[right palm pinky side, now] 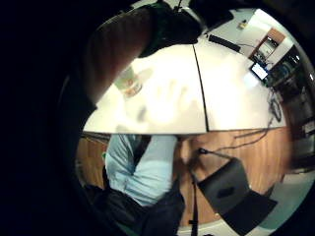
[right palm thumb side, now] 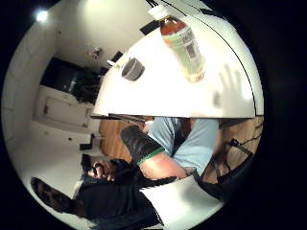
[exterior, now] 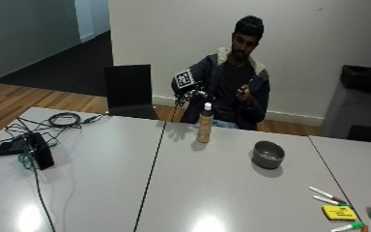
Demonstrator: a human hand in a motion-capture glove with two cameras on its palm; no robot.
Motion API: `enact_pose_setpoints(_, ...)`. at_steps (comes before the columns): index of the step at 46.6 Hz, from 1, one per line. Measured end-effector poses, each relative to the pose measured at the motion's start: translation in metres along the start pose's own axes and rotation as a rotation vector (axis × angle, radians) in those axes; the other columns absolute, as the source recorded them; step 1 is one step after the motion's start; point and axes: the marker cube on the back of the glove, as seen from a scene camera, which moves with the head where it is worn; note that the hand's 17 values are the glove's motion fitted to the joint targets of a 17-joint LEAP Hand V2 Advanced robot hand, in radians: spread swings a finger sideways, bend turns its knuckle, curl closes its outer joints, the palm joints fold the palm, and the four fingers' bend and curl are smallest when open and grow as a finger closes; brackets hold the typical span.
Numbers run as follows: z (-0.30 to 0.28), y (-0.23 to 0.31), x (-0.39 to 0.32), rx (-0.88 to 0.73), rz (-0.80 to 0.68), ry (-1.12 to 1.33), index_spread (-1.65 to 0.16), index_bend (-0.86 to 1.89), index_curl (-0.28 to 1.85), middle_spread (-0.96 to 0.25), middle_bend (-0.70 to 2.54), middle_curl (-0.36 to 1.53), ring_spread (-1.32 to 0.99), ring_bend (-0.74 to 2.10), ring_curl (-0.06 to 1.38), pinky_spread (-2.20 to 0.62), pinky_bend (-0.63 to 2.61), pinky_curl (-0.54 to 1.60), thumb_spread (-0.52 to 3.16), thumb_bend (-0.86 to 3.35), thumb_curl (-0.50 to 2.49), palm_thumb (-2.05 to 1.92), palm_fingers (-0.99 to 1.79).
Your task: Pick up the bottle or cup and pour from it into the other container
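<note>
Bottle (exterior: pixel 204 123) stands upright on the bench (exterior: pixel 224 188), near the edge where the person sits, white cap on, amber liquid filling most of it, label round the lower half. Thumb-side palm view shows the same bottle (right palm thumb side: pixel 183 43) with liquid up to the neck. Grey bowl (exterior: pixel 268 154) sits on the bench well apart from the bottle, toward the markers (exterior: pixel 327 195); can't tell if anything is in it. Same bowl (right palm thumb side: pixel 132 68) shows in the thumb-side view, beyond the bottle.

Right hand (exterior: pixel 191 94) is raised above the bench, just beside the bottle top, not touching it. Fingers spread wide, holding nothing; its splayed shadow (right palm thumb side: pixel 229 86) falls on the bench next to the bottle.
</note>
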Motion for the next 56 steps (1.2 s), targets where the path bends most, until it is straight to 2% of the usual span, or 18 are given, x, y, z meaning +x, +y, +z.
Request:
enact_pose_setpoints(5, 0.013, -0.027, 0.019, 0.0, -0.03, -0.112, -0.3, 0.08, 0.05, 0.08, 0.27, 0.11, 0.17, 0.35, 0.11, 0.27, 0.46, 0.16, 0.56, 0.08, 0.12, 0.24, 0.31)
enact_pose_setpoints(9, 0.032, -0.052, 0.026, 0.017, 0.173, -0.291, -0.35, 0.09, 0.07, 0.09, 0.29, 0.15, 0.21, 0.38, 0.15, 0.32, 0.47, 0.19, 0.67, 0.06, 0.16, 0.27, 0.28)
enact_pose_setpoints(10, 0.037, -0.05, 0.028, 0.009, 0.173, -0.343, -0.36, 0.09, 0.07, 0.09, 0.29, 0.15, 0.22, 0.39, 0.15, 0.33, 0.47, 0.2, 0.69, 0.06, 0.17, 0.28, 0.27)
enact_pose_setpoints(13, 0.051, -0.041, 0.039, -0.059, -0.036, -0.508, -0.37, 0.1, 0.08, 0.1, 0.3, 0.18, 0.23, 0.4, 0.16, 0.35, 0.48, 0.22, 0.74, 0.04, 0.2, 0.31, 0.25)
enact_pose_setpoints(15, 0.064, -0.05, 0.041, -0.031, -0.074, -0.602, -0.38, 0.11, 0.09, 0.1, 0.31, 0.19, 0.24, 0.4, 0.17, 0.36, 0.48, 0.23, 0.76, 0.03, 0.21, 0.32, 0.25)
enact_pose_setpoints(21, 0.095, -0.093, 0.032, 0.104, 0.157, -0.784, -0.39, 0.12, 0.12, 0.1, 0.31, 0.22, 0.24, 0.4, 0.18, 0.38, 0.51, 0.25, 0.79, 0.01, 0.26, 0.38, 0.25)
enact_pose_setpoints(26, 0.116, -0.096, 0.034, 0.077, 0.023, -0.85, -0.39, 0.12, 0.13, 0.08, 0.34, 0.25, 0.24, 0.38, 0.19, 0.38, 0.55, 0.28, 0.78, -0.01, 0.29, 0.43, 0.3)
enact_pose_setpoints(31, 0.126, -0.105, 0.027, 0.028, 0.176, -0.876, -0.38, 0.1, 0.14, 0.07, 0.36, 0.27, 0.23, 0.4, 0.21, 0.37, 0.57, 0.3, 0.77, -0.02, 0.31, 0.46, 0.34)
enact_pose_setpoints(37, 0.136, -0.115, 0.024, -0.038, 0.158, -0.905, -0.36, 0.09, 0.14, 0.03, 0.4, 0.29, 0.21, 0.49, 0.24, 0.35, 0.55, 0.3, 0.75, -0.02, 0.34, 0.52, 0.49)
enact_pose_setpoints(42, 0.142, -0.117, 0.022, -0.016, 0.123, -0.938, -0.34, 0.1, 0.15, -0.02, 0.42, 0.31, 0.15, 0.55, 0.27, 0.33, 0.53, 0.3, 0.74, -0.01, 0.36, 0.59, 0.64)
enact_pose_setpoints(46, 0.141, -0.126, 0.02, -0.013, 0.182, -0.963, -0.33, 0.12, 0.17, -0.11, 0.46, 0.33, 0.05, 0.61, 0.28, 0.29, 0.45, 0.28, 0.71, 0.01, 0.38, 0.69, 0.89)
enact_pose_setpoints(47, 0.142, -0.127, 0.02, -0.013, 0.188, -0.969, -0.33, 0.15, 0.18, -0.14, 0.5, 0.34, 0.0, 0.64, 0.3, 0.25, 0.42, 0.28, 0.7, 0.03, 0.39, 0.74, 1.02)
enact_pose_setpoints(50, 0.145, -0.132, 0.022, 0.032, 0.1, -0.977, -0.31, 0.13, 0.19, -0.19, 0.5, 0.35, -0.07, 0.66, 0.32, 0.16, 0.43, 0.29, 0.68, 0.04, 0.41, 0.83, 1.15)
enact_pose_setpoints(53, 0.154, -0.132, 0.028, 0.173, -0.176, -0.963, -0.31, 0.13, 0.22, -0.21, 0.5, 0.37, -0.11, 0.68, 0.34, 0.1, 0.42, 0.3, 0.66, 0.03, 0.42, 0.87, 1.17)
enact_pose_setpoints(54, 0.155, -0.131, 0.029, 0.193, -0.212, -0.96, -0.31, 0.12, 0.22, -0.22, 0.5, 0.37, -0.12, 0.68, 0.35, 0.08, 0.42, 0.31, 0.65, 0.02, 0.43, 0.88, 1.18)
enact_pose_setpoints(56, 0.153, -0.128, 0.027, 0.166, -0.129, -0.966, -0.3, 0.13, 0.23, -0.23, 0.5, 0.38, -0.14, 0.68, 0.35, 0.06, 0.42, 0.31, 0.64, 0.01, 0.43, 0.9, 1.19)
